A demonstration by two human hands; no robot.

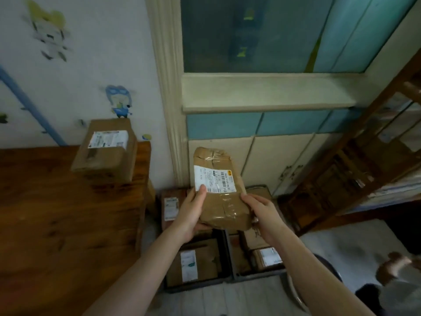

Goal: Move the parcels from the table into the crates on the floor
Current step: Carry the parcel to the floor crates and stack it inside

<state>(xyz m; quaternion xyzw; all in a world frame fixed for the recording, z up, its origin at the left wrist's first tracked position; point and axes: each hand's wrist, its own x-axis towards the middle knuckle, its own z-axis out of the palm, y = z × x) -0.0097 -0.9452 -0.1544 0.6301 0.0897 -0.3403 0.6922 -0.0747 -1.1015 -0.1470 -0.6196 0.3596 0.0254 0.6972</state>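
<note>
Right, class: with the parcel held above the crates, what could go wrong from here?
The left hand and right hand grip the parcel only at its near end, so it might tip or slip. The crates below already hold other parcels, so it may land askew or overhang a rim.
</note>
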